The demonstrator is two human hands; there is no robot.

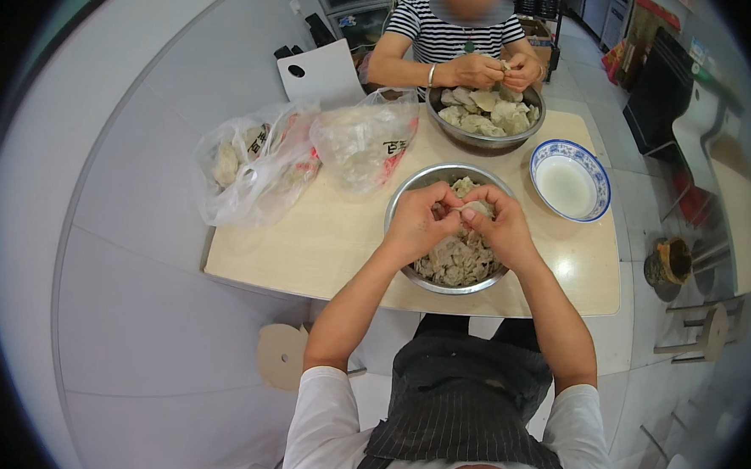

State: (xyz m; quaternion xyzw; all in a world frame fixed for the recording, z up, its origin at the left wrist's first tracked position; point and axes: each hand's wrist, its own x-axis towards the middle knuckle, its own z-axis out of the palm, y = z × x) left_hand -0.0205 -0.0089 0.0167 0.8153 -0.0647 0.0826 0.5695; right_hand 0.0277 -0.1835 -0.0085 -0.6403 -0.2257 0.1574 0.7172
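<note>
Over a steel bowl (394,197), my left hand (420,224) and my right hand (505,231) meet with their fingertips pinched together. Between them is a pale, thin piece that looks like mushroom (477,208), partly covered by my fingers. Small torn grey-beige pieces (455,260) fill much of the bowl below. Across the table, another person's hands (499,71) pinch something small above a second metal bowl (449,132). That bowl holds larger pale greenish, mushroom-like pieces (511,116).
A blue-and-white rimmed bowl (605,196) with whitish liquid stands at the right on the wooden table (323,253). Two plastic bags (256,164) with contents lie at the left. A stool (281,357) is below the table's left side; a wall rises beyond.
</note>
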